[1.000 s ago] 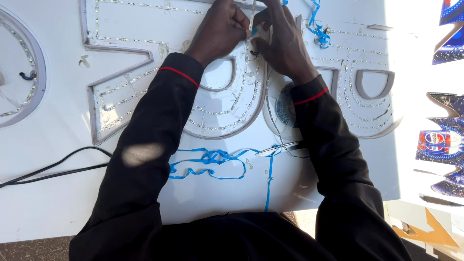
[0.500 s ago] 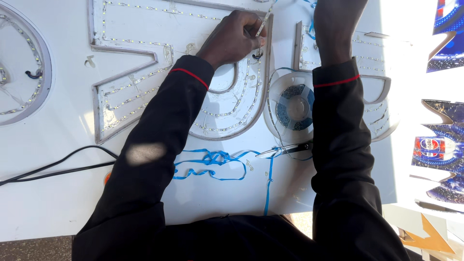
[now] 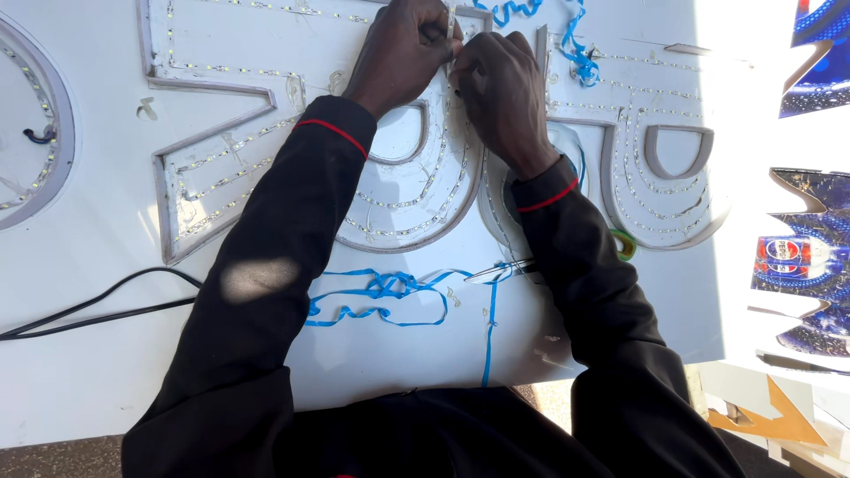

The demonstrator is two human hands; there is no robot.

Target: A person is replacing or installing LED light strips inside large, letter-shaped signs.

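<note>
A white sign board [image 3: 88,354] lies flat with raised channel letters lined with rows of small LED dots. My left hand [image 3: 403,49] and my right hand [image 3: 500,88] meet at the top of the rounded middle letter [image 3: 416,199]. Both pinch a thin pale LED strip [image 3: 452,26] against that letter's upper edge. Black sleeves with red cuff stripes cover both arms. A reel of strip [image 3: 509,190] lies half hidden under my right wrist.
Loose blue backing ribbon [image 3: 381,292] curls on the board near me, more of it [image 3: 575,49] at the top. A black cable [image 3: 97,305] runs off to the left. Another rounded letter [image 3: 673,177] sits right; printed blue panels [image 3: 801,257] lie beyond the board's right edge.
My right hand, reaching far up and right half a second ago, has come back left to join the left hand on the strip. The view has shifted slightly.
</note>
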